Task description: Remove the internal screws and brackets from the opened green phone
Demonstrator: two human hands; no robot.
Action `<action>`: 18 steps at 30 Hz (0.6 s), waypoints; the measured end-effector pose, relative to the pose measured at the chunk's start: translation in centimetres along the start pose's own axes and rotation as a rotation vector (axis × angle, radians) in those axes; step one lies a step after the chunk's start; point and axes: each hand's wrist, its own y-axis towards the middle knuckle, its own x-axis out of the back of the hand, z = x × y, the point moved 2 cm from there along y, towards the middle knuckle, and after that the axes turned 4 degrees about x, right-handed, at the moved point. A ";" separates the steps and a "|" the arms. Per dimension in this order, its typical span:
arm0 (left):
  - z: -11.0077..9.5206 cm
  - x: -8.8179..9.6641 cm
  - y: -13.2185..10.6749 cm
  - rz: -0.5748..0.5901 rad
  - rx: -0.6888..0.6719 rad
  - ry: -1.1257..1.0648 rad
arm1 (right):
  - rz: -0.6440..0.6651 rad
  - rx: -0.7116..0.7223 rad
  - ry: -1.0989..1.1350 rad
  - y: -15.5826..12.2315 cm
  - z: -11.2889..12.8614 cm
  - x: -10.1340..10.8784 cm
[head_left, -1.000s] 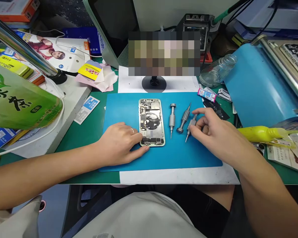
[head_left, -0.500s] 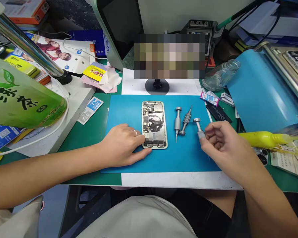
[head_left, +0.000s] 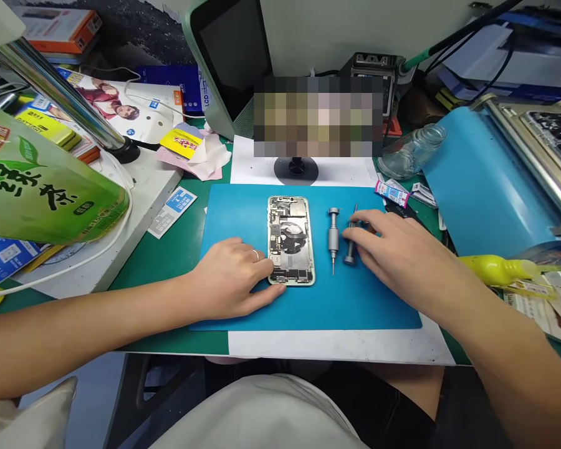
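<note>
Opened phone (head_left: 280,218) on the blue mat (head_left: 243,215)

We see it lying near the mat's middle, its inner parts bare. Our left hand (head_left: 236,274) touches its near left corner, thumb and forefinger spread apart, the other fingers curled. Our right hand (head_left: 393,246) has fingertips at a partly hidden screwdriver (head_left: 350,257) farther right; we cannot tell whether they pinch it or merely touch it. Between that tool and the phone lies a grey screwdriver (head_left: 333,238), its tip toward the near side.
</note>
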 end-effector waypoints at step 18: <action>0.0 0.2 0.1 -0.012 -0.006 0.005 | -0.822 -0.657 1.149 -4.6 5.0 -1.7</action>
